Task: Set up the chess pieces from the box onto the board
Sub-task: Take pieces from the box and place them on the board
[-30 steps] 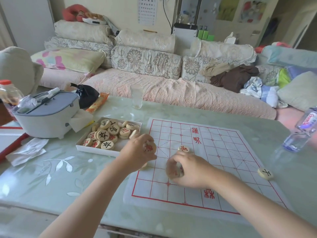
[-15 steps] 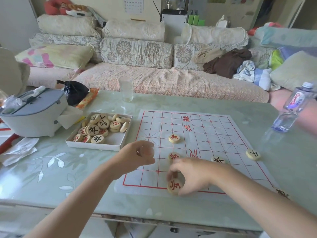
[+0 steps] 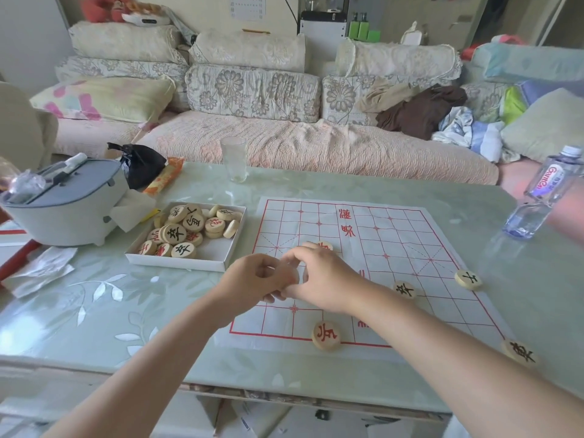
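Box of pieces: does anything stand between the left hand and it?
Nothing visible does. The left hand is at the board's left edge, and only tabletop lies between it and the open box. The right hand is on its other side, off that path.

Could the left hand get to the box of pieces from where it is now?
Probably yes. The left hand is close beside the open-topped box, with nothing between them. Its fingers are curled against the right hand, so it may be holding something already.
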